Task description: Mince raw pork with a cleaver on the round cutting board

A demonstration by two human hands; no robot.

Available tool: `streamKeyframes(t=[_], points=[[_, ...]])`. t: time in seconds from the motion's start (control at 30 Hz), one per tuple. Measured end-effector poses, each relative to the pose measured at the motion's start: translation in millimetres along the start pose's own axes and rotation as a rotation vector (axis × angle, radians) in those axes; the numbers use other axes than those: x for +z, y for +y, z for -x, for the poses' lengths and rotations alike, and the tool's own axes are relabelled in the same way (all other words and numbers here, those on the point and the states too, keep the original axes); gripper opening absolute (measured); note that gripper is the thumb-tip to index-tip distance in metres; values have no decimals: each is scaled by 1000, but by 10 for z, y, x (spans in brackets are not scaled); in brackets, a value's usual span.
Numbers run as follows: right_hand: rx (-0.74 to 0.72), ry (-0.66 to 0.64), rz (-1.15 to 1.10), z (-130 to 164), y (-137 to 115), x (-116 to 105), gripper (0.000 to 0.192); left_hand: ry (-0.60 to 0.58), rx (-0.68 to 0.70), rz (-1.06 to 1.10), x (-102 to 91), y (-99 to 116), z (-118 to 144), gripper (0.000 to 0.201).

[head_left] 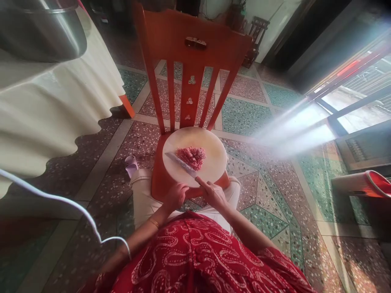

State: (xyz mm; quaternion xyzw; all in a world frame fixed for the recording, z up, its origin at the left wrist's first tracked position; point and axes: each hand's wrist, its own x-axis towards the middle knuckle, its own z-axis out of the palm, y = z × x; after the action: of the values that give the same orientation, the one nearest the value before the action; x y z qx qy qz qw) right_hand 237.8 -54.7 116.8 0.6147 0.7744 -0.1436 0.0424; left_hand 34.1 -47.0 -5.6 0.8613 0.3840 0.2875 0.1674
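Observation:
A round cutting board (210,150) rests on the seat of a red wooden chair (159,179). On it lies a mound of pink minced meat (194,156). My right hand (214,194) is closed around the handle of a kitchen knife (186,166). The blade lies slanted along the near left side of the meat, its tip pointing to the far left. At the board's near rim is my left hand (176,196), its fingers curled together; whether they grip anything is hidden.
To the left, a table with a cream cloth (61,110) bears a large metal pot (45,32). A white cable (70,201) crosses at lower left. A lilac slipper (131,165) is by the chair. A bin (360,183) lies at right on the terrazzo floor (244,116).

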Motion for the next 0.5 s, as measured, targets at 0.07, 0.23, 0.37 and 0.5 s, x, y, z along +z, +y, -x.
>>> streamKeyframes(t=[0.07, 0.23, 0.37, 0.5], points=[[2, -69, 48, 8, -54, 69, 50, 28, 16, 10, 3, 22, 29, 29], [77, -121, 27, -300, -213, 195, 58, 67, -5, 30, -15, 8, 46, 26], [215, 67, -364, -537, -148, 209, 50, 95, -12, 34, -86, 9, 33, 25], [344, 90, -940, -531, 52, 166, 53, 57, -43, 30, -159, 51, -51, 25]])
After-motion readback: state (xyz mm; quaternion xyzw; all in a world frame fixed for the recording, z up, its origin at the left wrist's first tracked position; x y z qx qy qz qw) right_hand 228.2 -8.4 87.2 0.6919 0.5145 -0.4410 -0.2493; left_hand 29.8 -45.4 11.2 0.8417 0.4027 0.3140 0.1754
